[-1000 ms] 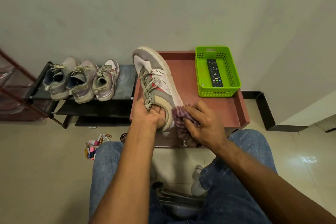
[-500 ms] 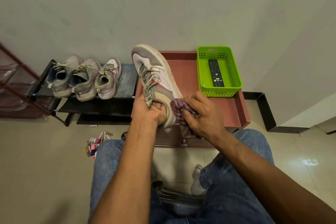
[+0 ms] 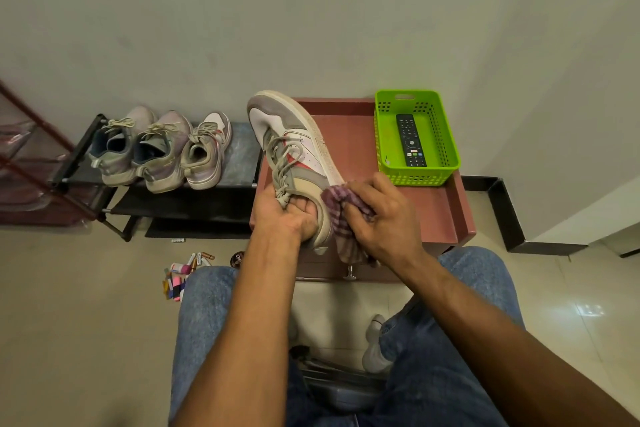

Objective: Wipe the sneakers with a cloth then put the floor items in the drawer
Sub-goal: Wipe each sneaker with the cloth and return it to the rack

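Shoe rack (image 3: 239, 163): three sneakers (image 3: 162, 149); fourth sneaker (image 3: 294, 156) held.

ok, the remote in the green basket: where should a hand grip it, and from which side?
Come from straight above: the green basket has an open top and walls all round. The remote lies flat, buttons up, long axis running front to back, with bare floor on both long sides. Probably best to pinch across its narrow width near the middle, fingers dropping into those side gaps.
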